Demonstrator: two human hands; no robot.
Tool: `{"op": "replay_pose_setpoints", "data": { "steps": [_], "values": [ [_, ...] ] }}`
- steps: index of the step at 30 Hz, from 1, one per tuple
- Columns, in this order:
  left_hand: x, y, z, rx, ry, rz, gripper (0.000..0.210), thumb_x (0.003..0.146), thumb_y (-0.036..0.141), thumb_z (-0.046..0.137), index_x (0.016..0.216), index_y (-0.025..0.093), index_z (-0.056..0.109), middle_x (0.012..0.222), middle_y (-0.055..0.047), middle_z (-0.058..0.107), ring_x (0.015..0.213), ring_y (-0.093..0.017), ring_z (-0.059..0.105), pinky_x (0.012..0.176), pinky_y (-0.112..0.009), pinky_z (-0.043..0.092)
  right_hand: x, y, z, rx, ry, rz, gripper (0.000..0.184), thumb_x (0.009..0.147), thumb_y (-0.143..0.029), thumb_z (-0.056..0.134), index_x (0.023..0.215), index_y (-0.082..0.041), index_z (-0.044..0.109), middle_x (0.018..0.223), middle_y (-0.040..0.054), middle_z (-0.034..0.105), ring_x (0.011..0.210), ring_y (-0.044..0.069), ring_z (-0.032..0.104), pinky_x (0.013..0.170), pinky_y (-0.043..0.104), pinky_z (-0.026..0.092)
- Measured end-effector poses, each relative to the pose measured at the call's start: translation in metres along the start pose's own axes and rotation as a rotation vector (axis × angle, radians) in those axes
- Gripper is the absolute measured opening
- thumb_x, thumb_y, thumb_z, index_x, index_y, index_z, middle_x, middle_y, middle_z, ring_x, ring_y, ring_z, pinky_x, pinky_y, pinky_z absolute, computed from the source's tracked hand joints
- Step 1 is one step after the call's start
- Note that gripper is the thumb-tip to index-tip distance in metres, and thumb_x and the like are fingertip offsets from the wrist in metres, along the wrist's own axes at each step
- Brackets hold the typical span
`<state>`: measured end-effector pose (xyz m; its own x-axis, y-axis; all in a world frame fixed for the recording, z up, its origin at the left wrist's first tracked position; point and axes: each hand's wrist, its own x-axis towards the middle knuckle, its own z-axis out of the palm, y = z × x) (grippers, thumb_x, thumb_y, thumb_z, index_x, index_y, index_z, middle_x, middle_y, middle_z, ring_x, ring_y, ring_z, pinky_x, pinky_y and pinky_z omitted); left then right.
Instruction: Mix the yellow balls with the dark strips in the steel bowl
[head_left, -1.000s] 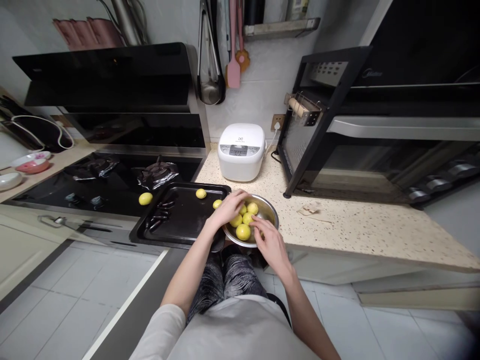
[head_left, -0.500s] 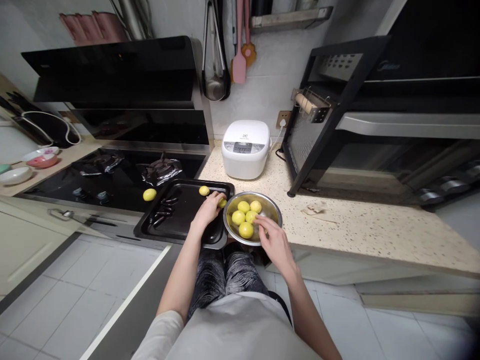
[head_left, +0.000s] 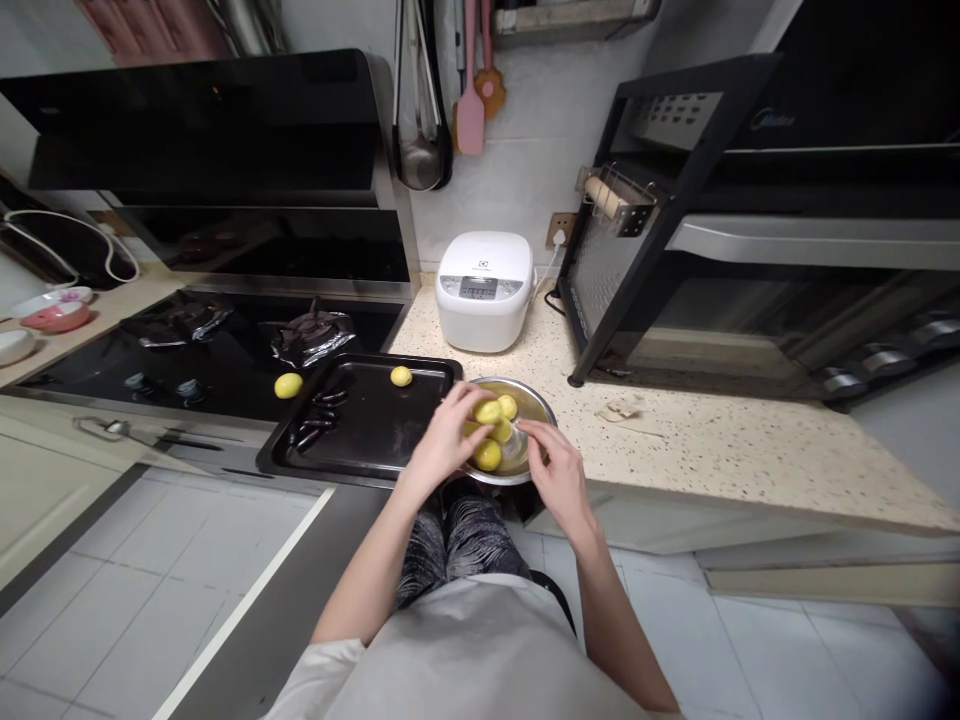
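Over the left part of a metal bowl, my left hand is closed around a yellow lemon. More lemons lie in the bowl, among them one lemon near its front and another lemon at the back. My right hand reaches over the bowl's right rim, fingers bent and slightly apart, with nothing visible in them. Left of the bowl is a black baking tray with a single lemon near its back edge and several small dark purple pieces on its left side.
One lemon rests by the tray on the black gas stove. A white rice cooker stands behind the bowl. To the right are a black rack with an oven and a crumpled scrap on the speckled counter.
My left hand has moved right from the tray to above the bowl, carrying a lemon. My right hand has drawn slightly away from the lemons. The view has shifted a little.
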<state>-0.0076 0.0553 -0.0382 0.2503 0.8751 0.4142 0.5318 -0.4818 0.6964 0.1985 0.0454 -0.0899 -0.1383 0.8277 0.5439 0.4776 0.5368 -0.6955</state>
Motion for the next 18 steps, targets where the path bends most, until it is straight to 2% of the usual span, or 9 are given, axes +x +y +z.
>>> {"op": "replay_pose_setpoints", "data": {
  "steps": [3, 6, 13, 18],
  "values": [
    [0.003, 0.005, 0.026, 0.055, -0.118, 0.022, 0.035, 0.089, 0.014, 0.065, 0.123, 0.024, 0.064, 0.125, -0.009, 0.060, 0.115, -0.026, 0.063, 0.105, -0.041, 0.054, 0.001, -0.001, -0.007, -0.023, 0.042, 0.022, 0.030, 0.102, -0.023, 0.047, 0.116, -0.024, 0.073, 0.116, 0.0095, 0.077, 0.110, 0.025, 0.072, 0.100, 0.043, 0.057],
    [0.008, 0.005, 0.042, 0.155, -0.195, 0.022, 0.035, 0.090, 0.016, 0.064, 0.124, 0.024, 0.065, 0.127, -0.009, 0.061, 0.113, -0.027, 0.063, 0.101, -0.042, 0.054, 0.000, 0.002, -0.011, -0.056, 0.046, 0.031, 0.027, 0.101, -0.026, 0.049, 0.116, -0.024, 0.072, 0.116, 0.0099, 0.077, 0.108, 0.026, 0.072, 0.098, 0.043, 0.056],
    [0.029, 0.005, 0.055, 0.383, -0.281, 0.017, 0.031, 0.091, 0.021, 0.066, 0.122, 0.021, 0.068, 0.122, -0.012, 0.067, 0.120, -0.035, 0.058, 0.104, -0.052, 0.047, 0.000, 0.012, -0.011, -0.122, 0.063, 0.029, 0.025, 0.101, -0.027, 0.049, 0.111, -0.023, 0.072, 0.109, 0.0096, 0.078, 0.101, 0.026, 0.071, 0.094, 0.044, 0.054],
    [0.037, 0.001, 0.063, 0.419, -0.308, -0.010, 0.029, 0.093, 0.019, 0.064, 0.122, 0.021, 0.068, 0.123, -0.012, 0.072, 0.122, -0.035, 0.058, 0.103, -0.051, 0.045, -0.001, 0.017, -0.010, -0.135, 0.056, 0.029, 0.025, 0.100, -0.026, 0.050, 0.110, -0.022, 0.072, 0.109, 0.0099, 0.079, 0.102, 0.027, 0.072, 0.094, 0.044, 0.054]
  ]
}}
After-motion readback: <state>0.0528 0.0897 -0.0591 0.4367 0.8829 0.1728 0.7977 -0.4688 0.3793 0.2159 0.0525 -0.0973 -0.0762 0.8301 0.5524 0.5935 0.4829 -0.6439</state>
